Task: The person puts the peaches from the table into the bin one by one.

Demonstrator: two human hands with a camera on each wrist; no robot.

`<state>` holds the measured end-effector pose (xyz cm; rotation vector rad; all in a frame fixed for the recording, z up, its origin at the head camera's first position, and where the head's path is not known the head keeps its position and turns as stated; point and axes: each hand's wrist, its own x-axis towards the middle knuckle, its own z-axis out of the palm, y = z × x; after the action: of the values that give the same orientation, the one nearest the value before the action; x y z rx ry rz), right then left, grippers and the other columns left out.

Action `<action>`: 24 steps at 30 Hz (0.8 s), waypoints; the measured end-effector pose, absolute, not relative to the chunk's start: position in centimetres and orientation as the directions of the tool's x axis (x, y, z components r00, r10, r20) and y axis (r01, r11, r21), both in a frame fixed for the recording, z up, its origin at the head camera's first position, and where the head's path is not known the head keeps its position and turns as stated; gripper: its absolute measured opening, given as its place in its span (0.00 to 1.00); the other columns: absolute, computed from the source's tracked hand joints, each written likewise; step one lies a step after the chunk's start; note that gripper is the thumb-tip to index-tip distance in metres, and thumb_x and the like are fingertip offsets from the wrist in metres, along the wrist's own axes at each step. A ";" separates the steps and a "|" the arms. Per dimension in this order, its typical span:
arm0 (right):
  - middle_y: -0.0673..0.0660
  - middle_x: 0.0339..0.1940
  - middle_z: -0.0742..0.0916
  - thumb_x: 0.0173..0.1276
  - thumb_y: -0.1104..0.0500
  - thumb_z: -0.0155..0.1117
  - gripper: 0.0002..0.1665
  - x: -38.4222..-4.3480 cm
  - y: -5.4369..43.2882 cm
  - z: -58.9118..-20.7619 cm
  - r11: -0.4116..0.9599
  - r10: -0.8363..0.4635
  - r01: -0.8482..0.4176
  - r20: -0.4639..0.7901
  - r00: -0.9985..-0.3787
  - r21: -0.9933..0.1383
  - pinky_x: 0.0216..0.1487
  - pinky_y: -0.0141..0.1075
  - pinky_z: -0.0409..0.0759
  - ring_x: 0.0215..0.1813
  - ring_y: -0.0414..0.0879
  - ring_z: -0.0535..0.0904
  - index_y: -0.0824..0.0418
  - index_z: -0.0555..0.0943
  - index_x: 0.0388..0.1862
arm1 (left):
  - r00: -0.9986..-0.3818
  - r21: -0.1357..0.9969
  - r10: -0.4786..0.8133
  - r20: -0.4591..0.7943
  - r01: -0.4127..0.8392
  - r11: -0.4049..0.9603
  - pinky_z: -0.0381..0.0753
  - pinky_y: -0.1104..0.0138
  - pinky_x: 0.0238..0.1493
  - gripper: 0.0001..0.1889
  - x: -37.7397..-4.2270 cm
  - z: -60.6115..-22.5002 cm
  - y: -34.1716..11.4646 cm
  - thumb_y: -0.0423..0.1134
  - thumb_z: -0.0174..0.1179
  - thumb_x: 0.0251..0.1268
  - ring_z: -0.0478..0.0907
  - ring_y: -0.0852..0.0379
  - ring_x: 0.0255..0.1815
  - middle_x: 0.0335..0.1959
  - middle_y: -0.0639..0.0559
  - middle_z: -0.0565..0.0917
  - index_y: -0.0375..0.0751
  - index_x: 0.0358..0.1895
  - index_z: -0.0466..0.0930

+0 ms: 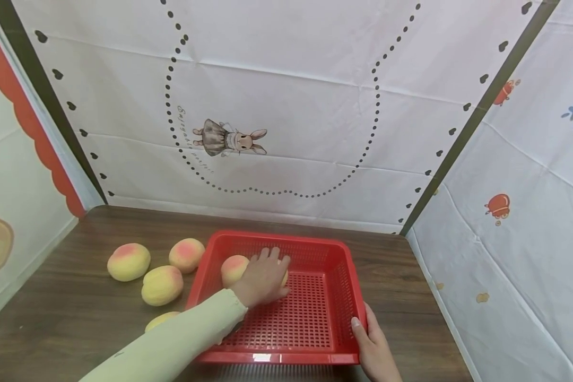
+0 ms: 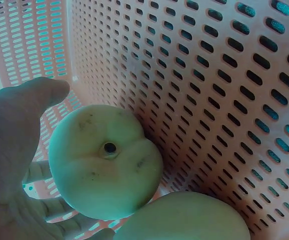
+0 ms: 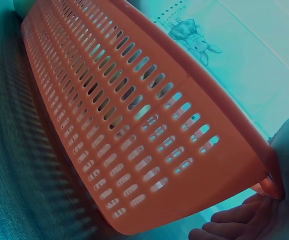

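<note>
A red plastic basket (image 1: pixel 310 354) with slotted walls sits on the table. Inside, a peach (image 1: pixel 234 269) lies by the left wall, and another peach (image 2: pixel 104 162) is mostly covered by my left hand (image 1: pixel 265 278) in the head view. That hand reaches in from above; in the left wrist view its fingers lie along the peach's side, thumb stretched apart from the fruit. My right hand (image 1: pixel 374 342) grips the basket's near right corner, thumb over the rim, with bent fingers (image 3: pixel 234 220) outside below it.
Left of the basket lie several more peaches (image 1: pixel 129 262) on the dark wooden table (image 1: pixel 67 297), one partly hidden by the left sleeve (image 1: pixel 181 334). A white printed cloth (image 1: pixel 286 106) hangs behind the table, with more cloth at both sides.
</note>
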<state>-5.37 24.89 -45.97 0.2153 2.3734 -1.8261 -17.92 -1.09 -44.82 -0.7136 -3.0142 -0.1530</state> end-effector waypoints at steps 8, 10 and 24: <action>0.79 0.70 0.73 0.86 0.59 0.42 0.35 -5.4 25.0 -46.1 0.251 0.022 0.197 -0.198 -0.980 -0.948 0.47 0.47 0.89 0.53 0.56 0.86 0.66 0.47 0.84 | -0.888 0.066 0.452 0.083 0.457 0.887 0.82 0.46 0.57 0.32 -17.7 -44.3 -1.0 0.62 0.72 0.59 0.77 0.43 0.58 0.54 0.43 0.80 0.48 0.60 0.78; 0.79 0.69 0.73 0.86 0.59 0.42 0.35 -5.3 25.0 -46.1 0.248 0.017 0.189 -0.191 -0.982 -0.950 0.47 0.47 0.89 0.53 0.57 0.86 0.67 0.47 0.84 | -0.884 0.063 0.458 0.088 0.464 0.883 0.82 0.45 0.59 0.32 -17.6 -44.1 -1.0 0.62 0.71 0.59 0.77 0.43 0.59 0.55 0.44 0.80 0.48 0.60 0.78; 0.79 0.70 0.73 0.86 0.59 0.42 0.34 -5.3 24.9 -46.0 0.250 0.018 0.190 -0.192 -0.981 -0.949 0.48 0.47 0.89 0.54 0.57 0.86 0.67 0.47 0.84 | -0.847 0.070 0.521 0.109 0.529 0.845 0.71 0.40 0.73 0.36 -16.6 -42.2 -0.7 0.66 0.62 0.67 0.70 0.40 0.74 0.71 0.43 0.76 0.51 0.72 0.73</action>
<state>-5.33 24.86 -46.02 0.1986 2.3680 -1.8308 -16.64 -0.74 -42.24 -0.8370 -2.9352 -0.1492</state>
